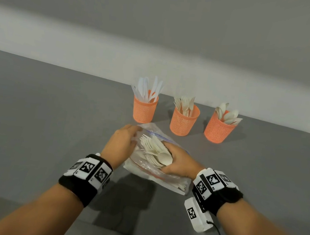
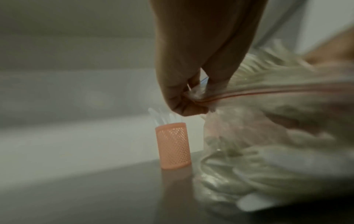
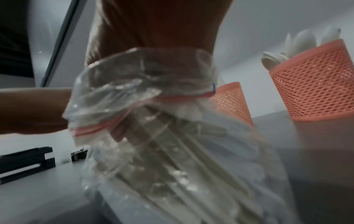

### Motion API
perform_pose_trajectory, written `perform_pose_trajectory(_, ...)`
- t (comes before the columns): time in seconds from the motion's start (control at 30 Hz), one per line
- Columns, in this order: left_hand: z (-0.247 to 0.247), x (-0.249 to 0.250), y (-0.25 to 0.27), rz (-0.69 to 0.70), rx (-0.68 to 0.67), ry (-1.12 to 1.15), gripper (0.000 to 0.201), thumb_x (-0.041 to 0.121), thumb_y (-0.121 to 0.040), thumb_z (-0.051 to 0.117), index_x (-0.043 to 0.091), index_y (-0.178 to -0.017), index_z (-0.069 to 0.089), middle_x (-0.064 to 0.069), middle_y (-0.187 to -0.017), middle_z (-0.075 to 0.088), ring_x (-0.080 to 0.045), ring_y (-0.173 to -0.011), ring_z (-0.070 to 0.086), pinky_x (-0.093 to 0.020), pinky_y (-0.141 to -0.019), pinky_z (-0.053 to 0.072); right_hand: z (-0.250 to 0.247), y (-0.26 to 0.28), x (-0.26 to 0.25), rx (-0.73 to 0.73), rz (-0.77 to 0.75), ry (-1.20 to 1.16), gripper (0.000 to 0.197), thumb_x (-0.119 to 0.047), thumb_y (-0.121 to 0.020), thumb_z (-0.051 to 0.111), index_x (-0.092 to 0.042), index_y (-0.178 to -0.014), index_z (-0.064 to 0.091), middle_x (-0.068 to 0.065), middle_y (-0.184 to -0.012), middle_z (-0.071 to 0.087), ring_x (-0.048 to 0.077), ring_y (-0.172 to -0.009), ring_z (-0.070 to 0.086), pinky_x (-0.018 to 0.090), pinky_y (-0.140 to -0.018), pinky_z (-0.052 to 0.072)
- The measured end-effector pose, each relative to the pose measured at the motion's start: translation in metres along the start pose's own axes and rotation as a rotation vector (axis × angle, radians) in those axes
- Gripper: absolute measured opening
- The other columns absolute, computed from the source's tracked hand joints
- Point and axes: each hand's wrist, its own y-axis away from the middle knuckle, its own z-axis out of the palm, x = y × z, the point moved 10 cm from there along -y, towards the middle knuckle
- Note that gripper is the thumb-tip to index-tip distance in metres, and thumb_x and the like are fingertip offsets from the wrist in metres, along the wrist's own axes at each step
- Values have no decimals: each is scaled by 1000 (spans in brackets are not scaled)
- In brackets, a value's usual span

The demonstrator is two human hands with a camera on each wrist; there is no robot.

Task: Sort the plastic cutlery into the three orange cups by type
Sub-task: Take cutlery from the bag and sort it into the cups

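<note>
- Worktop (image 1: 51, 124): grey surface carrying three orange mesh cups in a row at the far side and a clear zip bag (image 1: 172, 180) nearer the person.
- Left cup (image 1: 144, 109): holds white knives (image 1: 149, 89), standing upright.
- Middle cup (image 1: 184, 122): holds cream forks (image 1: 185, 104), tines up.
- Right cup (image 1: 217, 129): holds cream spoons (image 1: 227, 113), bowls up.
- Zip bag: lies on the worktop just in front of the cups, mouth open, unsorted cutlery inside.
- Left hand (image 1: 121, 144): fingers (image 2: 184, 106) pinch the bag's zip edge, holding the mouth open.
- Right hand (image 1: 179, 163): reaches into the bag's mouth, fingers curled round a bundle of cutlery (image 1: 156, 150) in which forks and a spoon are visible.
- Wrist bands: black, with white marker blocks, one on each forearm.
</note>
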Motion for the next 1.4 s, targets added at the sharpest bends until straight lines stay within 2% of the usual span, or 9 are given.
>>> perform_pose_trajectory(0.3,22,-16,-6,-151,-169,320,51,0,-87,48,25,-132,44,1,-107,59,-16,-85,59,-20,-70,48,14,1,9,-144,5,137,50,-9,-74,68,-13,-120,51,3,-114,62,16,-103,56,30,-91,45)
perform_pose_trajectory(0.47,55,-39,1,-224,-396,100,47,1,-85,47,12,-131,45,-10,-118,55,-25,-100,56,-32,-86,44,-21,1,12,86,74,-275,64,7,-73,68,-12,-129,46,-3,-108,60,12,-97,57,15,-80,49)
perform_pose_trajectory(0.57,54,-34,7,-147,-338,-91,38,25,-92,42,7,-124,52,-14,-119,47,-31,-113,49,-33,-98,38,-57,4,21,362,132,-616,51,2,-72,73,-5,-119,55,7,-106,68,22,-101,64,28,-90,54)
perform_pose_trajectory(0.7,53,-19,14,-102,-308,-193,86,67,-73,4,18,-113,61,-9,-128,41,-26,-121,38,-41,-104,32,-89,12,10,581,74,-1082,26,4,-75,68,-8,-98,66,13,-97,69,27,-98,66,43,-91,53)
perform_pose_trajectory(0.87,3,32,-2,35,-40,261,60,68,-75,31,27,-105,61,4,-135,40,-6,-125,37,-22,-103,29,-97,14,-12,479,34,-1217,15,4,-83,58,-8,-88,65,5,-73,71,19,-79,67,38,-81,55)
perform_pose_trajectory(1.0,16,81,-9,23,-332,663,65,35,-76,73,31,-130,36,21,-119,49,11,-111,49,-7,-89,43,-73,5,-36,300,37,-1098,22,7,-83,57,-2,-102,63,12,-86,71,23,-85,68,35,-79,57)
perform_pose_trajectory(1.13,23,94,-14,59,-300,722,90,0,-72,74,26,-141,23,16,-126,49,15,-111,45,-3,-86,42,-57,-4,-39,313,108,-1021,21,2,-85,57,-13,-98,65,7,-91,70,14,-84,68,29,-79,57)
perform_pose_trajectory(1.3,24,68,-24,-101,-147,754,15,1,-78,59,12,-87,63,-17,-78,70,-18,-73,65,-44,-78,56,-36,-13,-47,210,147,-810,33,-24,-89,61,-11,-119,56,12,-112,66,10,-89,65,16,-69,51)
perform_pose_trajectory(1.4,27,51,-27,-213,-131,939,18,8,-83,54,-6,-91,62,-16,-67,64,-21,-63,63,-35,-62,54,-26,-19,-52,104,120,-755,47,-47,-91,50,-20,-130,47,1,-122,62,13,-112,60,26,-88,51)
